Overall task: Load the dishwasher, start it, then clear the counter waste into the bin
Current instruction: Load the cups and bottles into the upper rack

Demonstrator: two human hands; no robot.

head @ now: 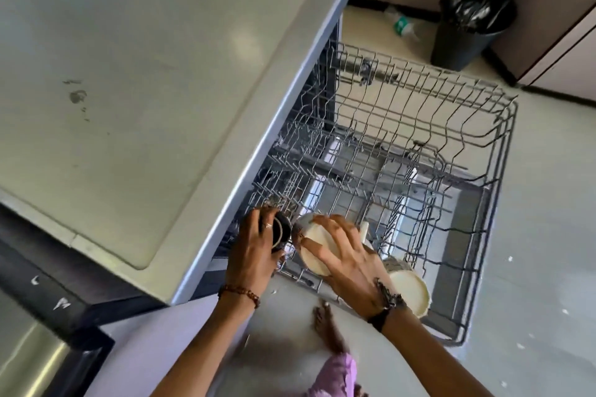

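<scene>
The dishwasher's grey wire rack [503, 151] is pulled out over the floor, below the counter edge. At its near left corner my left hand [253, 251] grips a small dark cup [281, 230] with a pale inside. My right hand [346, 263] lies spread over a cream bowl [314, 255] turned on its side in the rack, right beside the cup. Another cream bowl [409, 292] rests in the rack's near edge, just right of my right wrist. Most of the rack holds nothing else.
A pale counter top [129, 90] with a few smudges fills the left. A black bin [467, 29] lined with a black bag stands on the floor at the far right, a plastic bottle [403, 24] lying beside it. My bare foot [324, 322] stands by the rack.
</scene>
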